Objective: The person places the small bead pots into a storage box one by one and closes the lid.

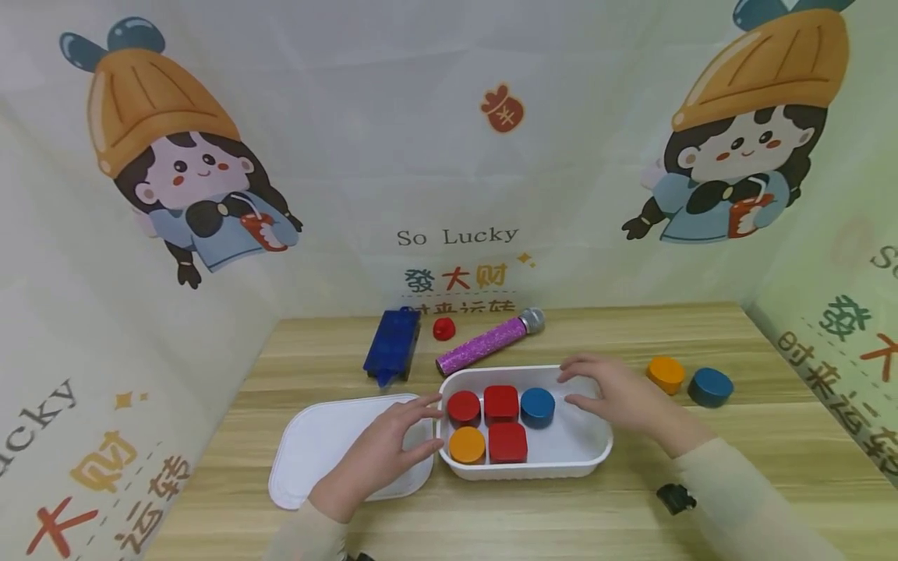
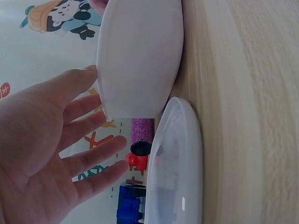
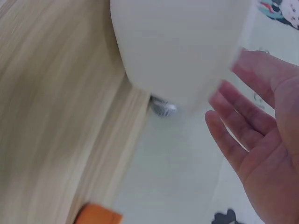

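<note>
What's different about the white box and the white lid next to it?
The box has tall walls, but the lid is shallow. The box holds five blocks, while no blocks show on the lid. In the head view, the box sits to the right and the lid to the left. Both are white with rounded corners.

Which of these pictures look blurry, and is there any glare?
Right wrist view: blurriest, the white box smearing along its edge near the right hand; left wrist view: a small bright glint on the white lid; head view: clearer, the purple microphone fairly crisp.
</note>
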A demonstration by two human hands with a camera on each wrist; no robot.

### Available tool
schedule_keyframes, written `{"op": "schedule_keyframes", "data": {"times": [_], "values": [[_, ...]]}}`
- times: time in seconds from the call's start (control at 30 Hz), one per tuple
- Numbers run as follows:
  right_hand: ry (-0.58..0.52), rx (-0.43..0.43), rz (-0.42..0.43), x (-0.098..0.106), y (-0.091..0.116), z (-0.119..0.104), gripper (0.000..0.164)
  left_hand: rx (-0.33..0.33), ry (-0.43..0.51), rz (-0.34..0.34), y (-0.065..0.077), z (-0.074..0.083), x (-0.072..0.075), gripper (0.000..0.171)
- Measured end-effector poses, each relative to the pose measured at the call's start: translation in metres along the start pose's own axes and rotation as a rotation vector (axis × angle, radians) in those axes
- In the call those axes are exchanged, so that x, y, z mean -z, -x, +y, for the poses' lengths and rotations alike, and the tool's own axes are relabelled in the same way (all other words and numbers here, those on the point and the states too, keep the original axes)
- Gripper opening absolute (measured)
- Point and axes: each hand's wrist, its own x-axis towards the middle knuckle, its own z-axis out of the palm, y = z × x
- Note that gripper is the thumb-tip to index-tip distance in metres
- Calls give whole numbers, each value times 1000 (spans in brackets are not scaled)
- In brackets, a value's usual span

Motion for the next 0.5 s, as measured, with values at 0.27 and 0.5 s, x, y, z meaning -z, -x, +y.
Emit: {"op": "schedule_keyframes", "data": {"times": [0.27, 0.5], "values": [[22, 5, 108, 21, 21, 29, 25, -2, -11, 15, -2, -2, -1, 39], [84, -48, 117, 31, 33, 62, 27, -2, -3, 11, -1, -2, -3, 40]]}}
